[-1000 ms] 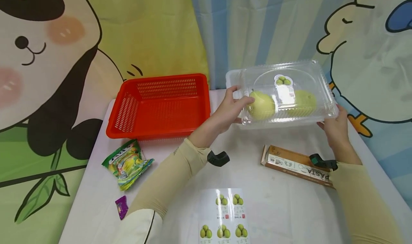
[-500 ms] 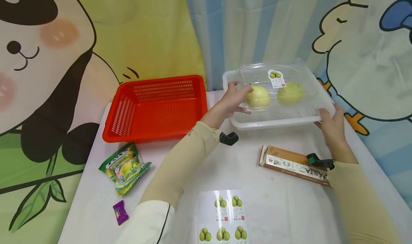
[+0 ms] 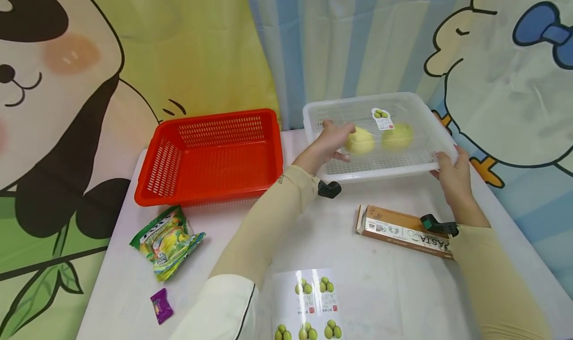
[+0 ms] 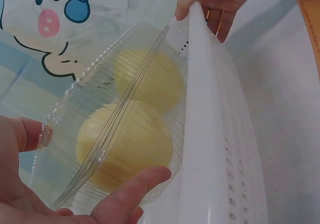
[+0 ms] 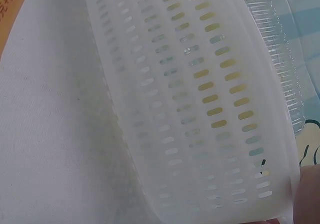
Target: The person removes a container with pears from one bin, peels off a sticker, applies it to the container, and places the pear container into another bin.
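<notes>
My left hand (image 3: 329, 143) grips the left end of a clear plastic clamshell box (image 4: 95, 92), with its fingers and thumb on either side in the left wrist view. Inside the box lie two round yellow-green fruits (image 3: 397, 137), and its lid bears a white label with green fruit (image 3: 383, 119). The box is in a white slotted basket (image 3: 380, 173), within its rim in the head view. At the basket's front right corner, my right hand (image 3: 456, 173) holds the rim. The right wrist view shows the basket's slotted side, with yellow showing through some slots.
A red basket (image 3: 210, 193) stands to the left. In front of it lie a green and yellow snack bag (image 3: 167, 243) and a small purple packet (image 3: 161, 305). A brown pasta box (image 3: 405, 230) lies near my right forearm. A sticker sheet (image 3: 306, 302) is at the front.
My left hand has lowered the clamshell box into the white basket, where it sits deeper and flatter. My right hand keeps hold of the basket's rim. The head view has shifted slightly.
</notes>
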`<state>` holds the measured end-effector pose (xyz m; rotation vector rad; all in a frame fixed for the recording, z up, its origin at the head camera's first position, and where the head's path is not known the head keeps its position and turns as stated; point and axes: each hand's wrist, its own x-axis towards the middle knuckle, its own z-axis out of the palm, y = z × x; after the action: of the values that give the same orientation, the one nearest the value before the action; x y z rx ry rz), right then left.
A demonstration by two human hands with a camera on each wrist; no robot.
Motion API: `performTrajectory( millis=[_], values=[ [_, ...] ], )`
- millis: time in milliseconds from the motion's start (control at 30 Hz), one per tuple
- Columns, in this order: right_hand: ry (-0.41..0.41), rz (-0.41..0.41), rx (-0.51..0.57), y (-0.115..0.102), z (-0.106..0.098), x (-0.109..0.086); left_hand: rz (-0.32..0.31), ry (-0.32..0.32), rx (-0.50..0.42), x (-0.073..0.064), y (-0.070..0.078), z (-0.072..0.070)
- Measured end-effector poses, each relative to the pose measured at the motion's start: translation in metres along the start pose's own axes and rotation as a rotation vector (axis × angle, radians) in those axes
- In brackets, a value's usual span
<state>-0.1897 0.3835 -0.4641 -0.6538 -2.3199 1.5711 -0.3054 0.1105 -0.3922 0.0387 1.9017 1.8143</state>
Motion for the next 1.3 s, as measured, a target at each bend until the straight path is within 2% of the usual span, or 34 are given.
performTrajectory(
  millis=[233, 800, 1100, 1300],
  values=[
    [-0.006, 0.020, 0.002, 0.000, 0.000, 0.000, -0.032, -0.003, 0.032, 0.004, -0.003, 0.006],
    [-0.023, 0.009, 0.017, 0.000, 0.000, 0.000, -0.163, -0.010, 0.040, 0.015, -0.012, 0.004],
    [-0.026, 0.020, 0.001, 0.001, 0.001, -0.003, -0.240, 0.005, -0.008, 0.021, -0.016, 0.001],
    [-0.020, 0.013, -0.002, 0.000, 0.000, -0.002, -0.248, 0.007, 0.027, 0.022, -0.016, 0.004]
  ],
)
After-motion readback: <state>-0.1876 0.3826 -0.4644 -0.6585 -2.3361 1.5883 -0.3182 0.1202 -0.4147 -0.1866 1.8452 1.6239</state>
